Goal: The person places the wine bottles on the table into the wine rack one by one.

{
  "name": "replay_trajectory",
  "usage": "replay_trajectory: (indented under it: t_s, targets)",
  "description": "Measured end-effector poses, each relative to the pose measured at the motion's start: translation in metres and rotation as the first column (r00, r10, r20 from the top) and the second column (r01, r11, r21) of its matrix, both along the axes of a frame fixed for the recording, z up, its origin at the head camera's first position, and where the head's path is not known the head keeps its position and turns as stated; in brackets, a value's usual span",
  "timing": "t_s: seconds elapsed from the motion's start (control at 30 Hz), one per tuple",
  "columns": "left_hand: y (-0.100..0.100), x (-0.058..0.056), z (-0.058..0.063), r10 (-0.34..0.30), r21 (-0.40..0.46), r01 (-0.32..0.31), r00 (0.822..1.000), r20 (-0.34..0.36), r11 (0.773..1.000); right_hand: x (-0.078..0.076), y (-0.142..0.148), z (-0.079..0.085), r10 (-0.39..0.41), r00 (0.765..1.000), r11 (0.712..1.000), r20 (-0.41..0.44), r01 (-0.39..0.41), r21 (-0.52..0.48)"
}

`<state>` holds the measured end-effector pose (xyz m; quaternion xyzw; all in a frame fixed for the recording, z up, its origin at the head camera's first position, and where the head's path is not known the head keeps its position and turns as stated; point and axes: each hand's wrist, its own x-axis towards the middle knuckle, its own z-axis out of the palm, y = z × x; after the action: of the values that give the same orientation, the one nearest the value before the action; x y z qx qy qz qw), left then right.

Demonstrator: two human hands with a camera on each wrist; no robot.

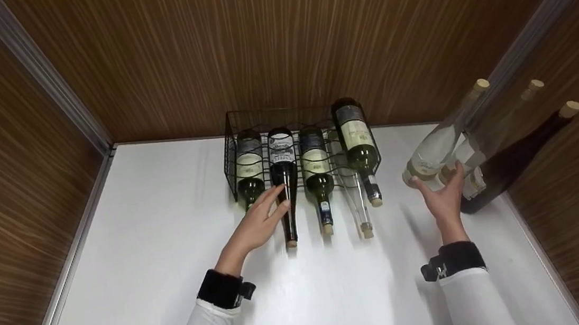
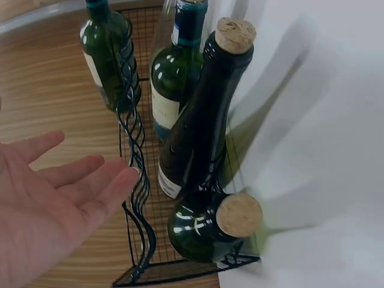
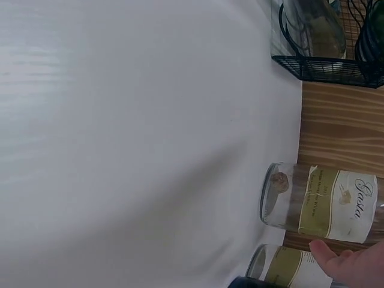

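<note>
A white counter [image 1: 173, 280] sat boxed in by wood-grain walls. Nearer, both white-sleeved forearms stretched forward. The left hand [image 1: 261, 223], fingers straight and relaxed, touched the dark bottle [image 1: 284, 184] lying in the wire rack [image 1: 230, 152] at the back edge. To lift it cleanly, wrap the neck first. The right hand [image 1: 444, 198] rested straight fingers against the clear bottle [image 1: 439, 145] standing at the right edge.

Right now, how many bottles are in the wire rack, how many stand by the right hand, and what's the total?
Bottles in the wire rack: 5, four on the lower row and one on top.
Bottles standing at the right wall: 3, with the right hand at their bases.
Total: 8 bottles.
</note>
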<state>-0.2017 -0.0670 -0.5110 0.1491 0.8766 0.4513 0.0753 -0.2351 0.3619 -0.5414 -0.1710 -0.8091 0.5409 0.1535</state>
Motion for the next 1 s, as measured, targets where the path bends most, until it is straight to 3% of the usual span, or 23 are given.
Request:
replay_trajectory:
  t_s: [0.27, 0.5, 1.0]
  targets:
    - [-0.011, 0.007, -0.015, 0.028, 0.103, -0.027, 1.000, -0.003, 0.994, -0.016, 0.014, 0.009, -0.034, 0.997, 0.996, 0.065, 0.040, -0.085]
    - [-0.021, 0.011, -0.028, 0.059, 0.154, -0.056, 0.998, -0.015, 0.987, -0.032, 0.017, 0.016, -0.024, 0.986, 0.996, 0.163, 0.038, -0.087]
    - [-0.024, 0.018, -0.037, 0.070, 0.171, -0.068, 0.998, -0.005, 0.983, -0.050, 0.018, 0.019, 0.005, 0.991, 0.994, 0.132, 0.010, -0.112]
